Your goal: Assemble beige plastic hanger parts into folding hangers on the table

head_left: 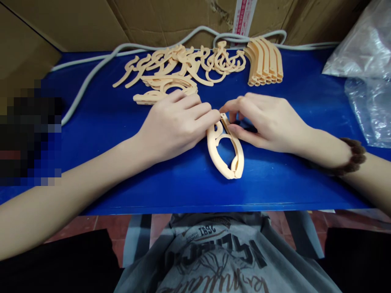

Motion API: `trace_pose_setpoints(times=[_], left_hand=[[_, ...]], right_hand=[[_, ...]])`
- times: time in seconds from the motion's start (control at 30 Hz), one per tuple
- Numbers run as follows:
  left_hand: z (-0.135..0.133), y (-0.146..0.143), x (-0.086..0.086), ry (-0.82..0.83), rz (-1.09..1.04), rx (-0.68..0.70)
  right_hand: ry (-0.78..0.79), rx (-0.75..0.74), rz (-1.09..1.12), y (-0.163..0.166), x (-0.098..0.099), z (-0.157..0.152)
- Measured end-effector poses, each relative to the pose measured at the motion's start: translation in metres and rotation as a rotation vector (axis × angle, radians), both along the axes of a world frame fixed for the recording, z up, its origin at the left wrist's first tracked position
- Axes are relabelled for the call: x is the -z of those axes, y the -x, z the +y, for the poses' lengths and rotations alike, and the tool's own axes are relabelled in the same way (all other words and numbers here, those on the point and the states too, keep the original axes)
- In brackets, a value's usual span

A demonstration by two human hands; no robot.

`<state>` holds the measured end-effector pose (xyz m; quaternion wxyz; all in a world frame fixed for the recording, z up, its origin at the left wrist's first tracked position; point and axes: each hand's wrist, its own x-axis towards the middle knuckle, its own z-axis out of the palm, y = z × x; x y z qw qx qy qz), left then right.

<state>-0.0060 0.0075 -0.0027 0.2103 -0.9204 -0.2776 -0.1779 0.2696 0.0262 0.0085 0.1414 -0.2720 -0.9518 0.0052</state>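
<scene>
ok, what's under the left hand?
The left hand covers one end of the peach plastic piece on the blue table; whatever lies beneath the palm is hidden.

A blue table (91,122) fills the middle of the view. Past the hands, at its far edge, lies a loose heap of peach plastic hooks (183,65). To the right of that heap, still beyond the hands, stands a neat stack of curved peach strips (265,61). A grey cable (91,75) runs along the far edge and loops down toward the left. Brown cardboard boxes (91,20) rise behind the table. Far right of the hands sit crumpled clear plastic bags (366,73). Below the table edge, a grey printed shirt (220,260) shows.
</scene>
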Motion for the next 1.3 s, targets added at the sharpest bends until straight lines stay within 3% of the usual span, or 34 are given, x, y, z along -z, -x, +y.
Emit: trace_pose_setpoints(times=[0.13, 0.3, 0.67, 0.83, 0.97, 1.2, 1.3], left_hand=[[0.003, 0.001, 0.002, 0.145, -0.052, 0.006], [0.004, 0.002, 0.004, 0.242, -0.044, 0.062], [-0.001, -0.001, 0.006, 0.23, -0.035, 0.14], [-0.005, -0.002, 0.003, 0.153, 0.051, 0.286], [-0.006, -0.002, 0.003, 0.112, 0.047, 0.314], [-0.006, -0.003, 0.005, 0.089, 0.025, 0.322], [-0.007, -0.004, 0.003, 0.104, 0.032, 0.285]], right_hand=[[-0.08, 0.094, -0.007, -0.003, 0.006, 0.007], [-0.045, 0.154, -0.047, -0.011, 0.016, 0.019], [0.0, 0.165, -0.013, -0.006, 0.009, 0.015], [0.048, 0.007, 0.004, -0.007, 0.013, 0.017], [0.114, -0.096, -0.035, -0.011, 0.017, 0.022], [0.124, -0.1, -0.032, -0.011, 0.018, 0.023], [0.093, -0.026, -0.031, -0.01, 0.015, 0.019]])
